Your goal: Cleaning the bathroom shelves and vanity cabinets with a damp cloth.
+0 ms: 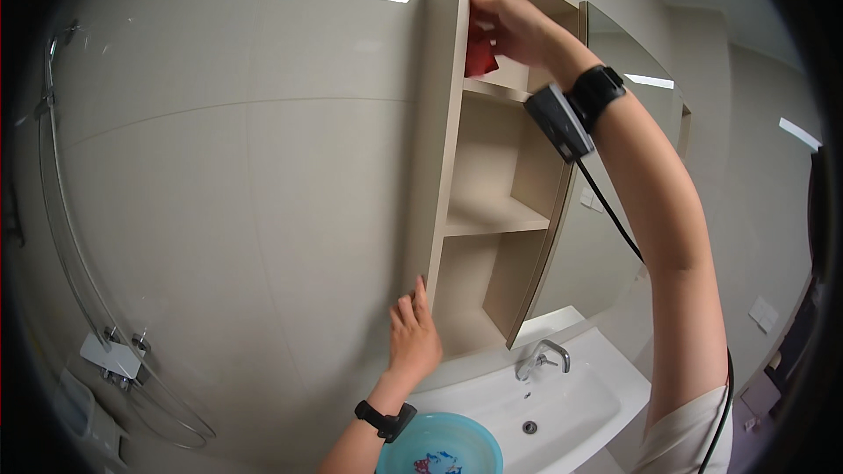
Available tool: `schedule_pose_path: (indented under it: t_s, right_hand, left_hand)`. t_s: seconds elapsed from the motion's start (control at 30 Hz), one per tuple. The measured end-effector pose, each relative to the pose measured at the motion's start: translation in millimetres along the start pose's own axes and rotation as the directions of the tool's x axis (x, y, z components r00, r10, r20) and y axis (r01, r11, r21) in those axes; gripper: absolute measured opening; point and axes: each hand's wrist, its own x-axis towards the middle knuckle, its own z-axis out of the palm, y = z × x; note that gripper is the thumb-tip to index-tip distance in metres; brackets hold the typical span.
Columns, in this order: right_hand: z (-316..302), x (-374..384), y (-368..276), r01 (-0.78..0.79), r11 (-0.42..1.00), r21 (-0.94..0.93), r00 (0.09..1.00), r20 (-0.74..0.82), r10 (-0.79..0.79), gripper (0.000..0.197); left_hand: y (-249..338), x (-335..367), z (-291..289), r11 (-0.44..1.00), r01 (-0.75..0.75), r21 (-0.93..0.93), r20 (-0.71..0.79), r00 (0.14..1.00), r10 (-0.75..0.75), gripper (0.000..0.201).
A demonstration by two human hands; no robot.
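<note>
A tall beige shelf cabinet (pixel 452 123) hangs on the wall, with three open compartments one above another. My right hand (pixel 518 28) reaches into the top compartment, its fingers closed on a red cloth (pixel 481 56) pressed against the inner left side. Part of the cloth is hidden behind the fingers. Lower down, my left hand (pixel 414 329) rests near the bottom of the cabinet's outer left side, index finger stretched up along it and the other fingers loosely bent. It holds nothing. The middle and bottom compartments show bare boards.
Below the cabinet is a white washbasin (pixel 580 404) with a chrome tap (pixel 546 358). A light blue plastic bowl (pixel 479 439) stands at its left end. A mirror (pixel 606 237) adjoins the cabinet's right side. Shower fittings (pixel 114 355) are on the left wall.
</note>
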Motion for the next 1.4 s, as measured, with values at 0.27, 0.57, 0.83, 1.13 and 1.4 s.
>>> schedule_pose_path:
  t_s: [0.27,0.57,0.83,1.13,1.4]
  right_hand:
    - [17,-24,-37,0.509,0.700,-0.500,0.702,-0.229,-0.674,0.030]
    - [64,48,-41,0.003,-0.563,-0.826,0.944,0.188,-0.270,0.028]
    - [116,-23,73,0.272,-0.704,-0.656,0.925,0.379,0.004,0.019]
    - [205,-197,236,0.682,-0.362,-0.636,0.725,0.520,0.452,0.030]
    - [244,-268,304,0.726,-0.472,-0.499,0.687,0.547,0.478,0.029]
  left_hand:
    - [-10,-2,-17,0.997,-0.033,-0.075,0.062,0.997,0.038,0.083]
    - [-11,-45,-37,0.986,-0.050,-0.159,0.114,0.991,0.068,0.079]
    - [-30,-85,-45,0.966,0.016,-0.257,0.184,0.982,0.033,0.077]
    - [-77,-152,-60,0.899,0.373,-0.229,0.304,0.905,-0.298,0.076]
    - [-97,-216,-66,0.887,0.442,-0.133,0.354,0.857,-0.374,0.078]
